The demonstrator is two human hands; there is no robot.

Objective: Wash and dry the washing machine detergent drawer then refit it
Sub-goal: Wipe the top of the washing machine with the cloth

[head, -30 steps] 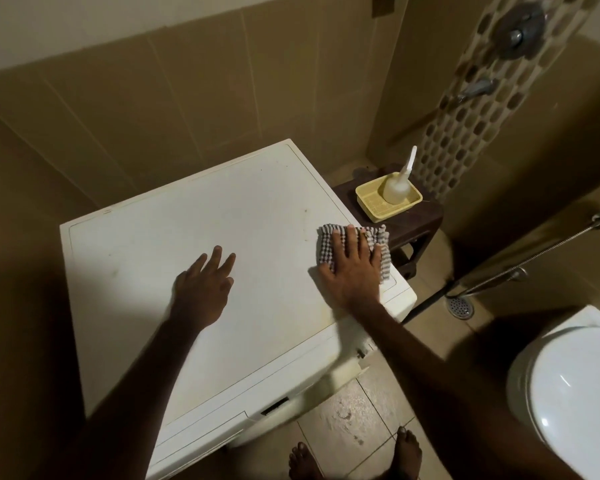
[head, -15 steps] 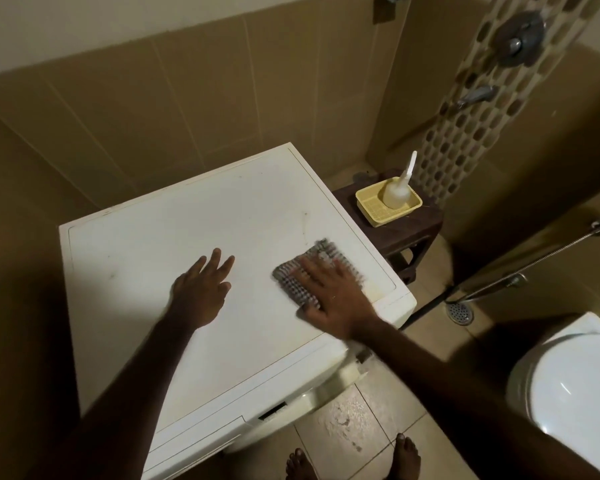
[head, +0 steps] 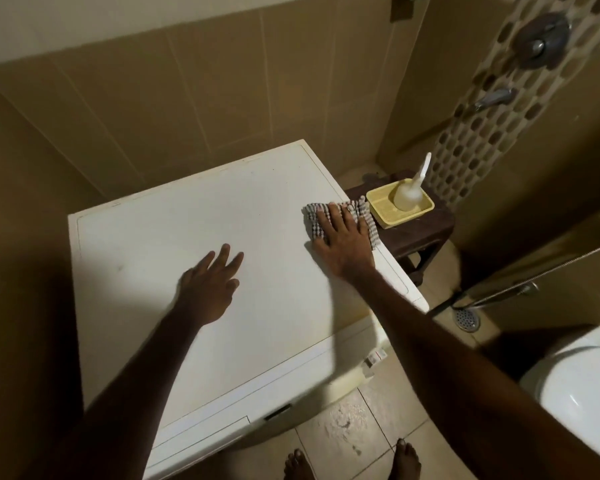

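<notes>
The drawer (head: 201, 436) sits fitted in the washer (head: 174, 220) front, lower left. On top, the right hand (head: 343, 242) presses a checked cloth (head: 355, 211) flat at the right edge, fingers straight. The left hand (head: 208, 282) rests flat mid-lid, fingers spread, holding nothing. Beside the cloth, a stool (head: 420, 233) carries a yellow tray (head: 385, 216) with a bottle (head: 407, 195).

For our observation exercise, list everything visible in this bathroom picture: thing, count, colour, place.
washing machine: one, white, centre, against the tiled wall
cloth: one, checked, machine top's right edge
stool: one, dark brown, right of the machine
tray: one, yellow, on the stool
bottle: one, translucent, in the tray
toilet: one, white, lower right
floor drain: one, metal, by the toilet
left hand: flat on the machine top
right hand: presses the cloth
</notes>
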